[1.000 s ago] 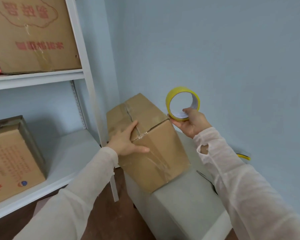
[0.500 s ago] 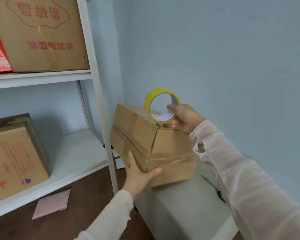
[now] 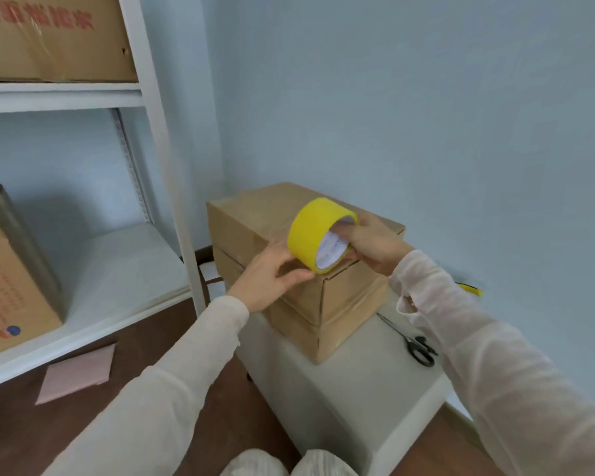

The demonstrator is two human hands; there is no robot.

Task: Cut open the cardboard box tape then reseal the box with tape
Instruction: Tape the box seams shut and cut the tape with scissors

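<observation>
On the pale grey rectangular stool (image 3: 340, 400) the brown cardboard box (image 3: 351, 297) now sits flat, not tilted as half a second ago; left hand (image 3: 272, 276) has left its lower corner and lies curled against the yellow roll of adhesive tape (image 3: 306, 231), pinch or touch unclear. Above the box top the right hand (image 3: 375, 245) grips that roll, fingers through the core. Beside the box on the stool: black-handled scissors (image 3: 421, 350); white metal shelf unit (image 3: 124, 269) left, pink flat sheet (image 3: 78, 372) on dark wood floor (image 3: 31, 441), pale blue wall (image 3: 426, 115) behind.
</observation>
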